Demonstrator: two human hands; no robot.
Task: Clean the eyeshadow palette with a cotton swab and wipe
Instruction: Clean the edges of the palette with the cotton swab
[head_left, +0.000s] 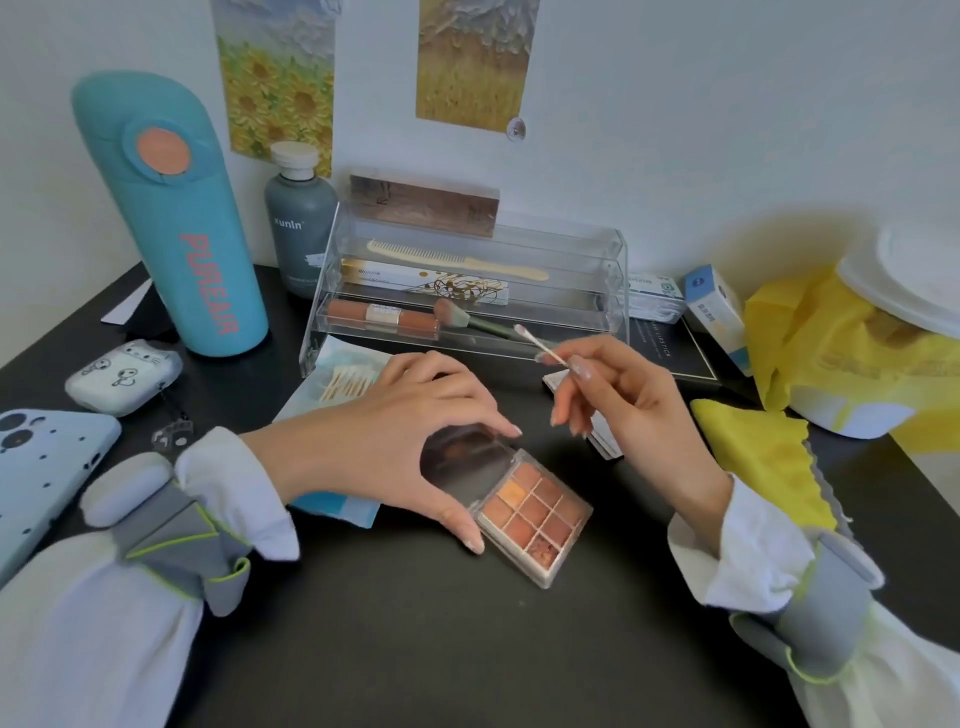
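An eyeshadow palette (530, 512) lies open on a dark worktop (415, 649), its clear lid folded back flat and its grid of orange and brown pans facing up. The person's left hand (410, 441) arches over the lid, the fingers (498, 423) touching its far edge and the thumb curled against the near edge beside the hinge, so the lid is held between them. The right hand (628, 410) is raised just beyond the palette and apart from it, pinching a cotton swab (540, 345) between thumb and forefinger; the remaining fingers are loosely curled and the swab's free tip points up and to the left.

Behind the left hand, a pack of cotton swabs (345, 384) rests on a pale blue packet, possibly the wipes, though the hand hides most of it. A clear tiered organizer (467, 291) behind holds a makeup brush (467, 319), a comb (457, 260) and a tube of lip colour. To the left stand a teal bottle (171, 223) and a grey bottle (300, 218), with an earbud case (124, 376) and a phone (47, 478) in a blue case nearer the edge. A yellow cloth (763, 457) lies on the right, near a yellow bag (831, 353) and small boxes.
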